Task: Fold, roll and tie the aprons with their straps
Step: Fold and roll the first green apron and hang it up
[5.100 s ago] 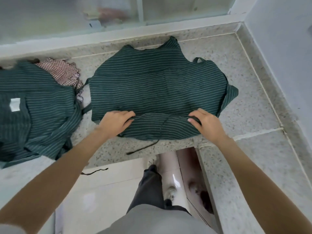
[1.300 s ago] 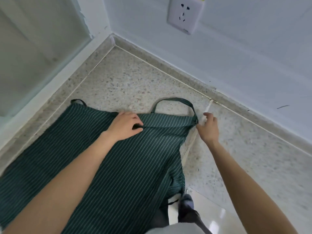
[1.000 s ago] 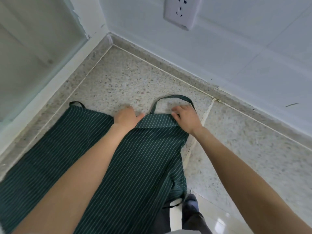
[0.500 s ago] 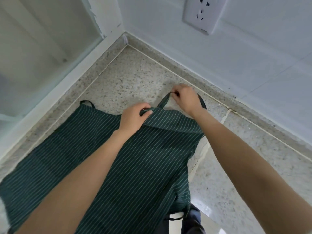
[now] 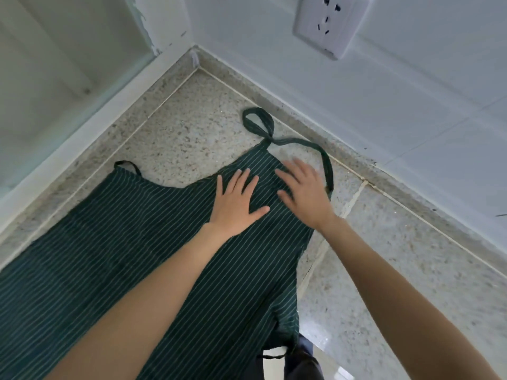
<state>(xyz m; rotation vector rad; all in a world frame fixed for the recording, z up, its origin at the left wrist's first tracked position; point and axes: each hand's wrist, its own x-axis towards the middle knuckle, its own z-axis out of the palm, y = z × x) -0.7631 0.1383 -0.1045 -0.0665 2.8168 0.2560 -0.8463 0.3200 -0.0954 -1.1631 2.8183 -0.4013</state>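
**Flat hands on the striped apron**

Fingers [image 5: 241, 185] of the left hand [image 5: 236, 207] are spread and lie flat on the dark green, white-striped cloth apron [image 5: 131, 250]; those of the right hand [image 5: 304, 193] are spread too, slightly blurred, over the apron's upper corner. The apron lies flat on the speckled stone bench [image 5: 384, 270], near the corner of the wall. Its dark green neck strap [image 5: 259, 124] lies twisted into a loop on the bench beyond the hands. A white wall socket [image 5: 330, 23] sits above.
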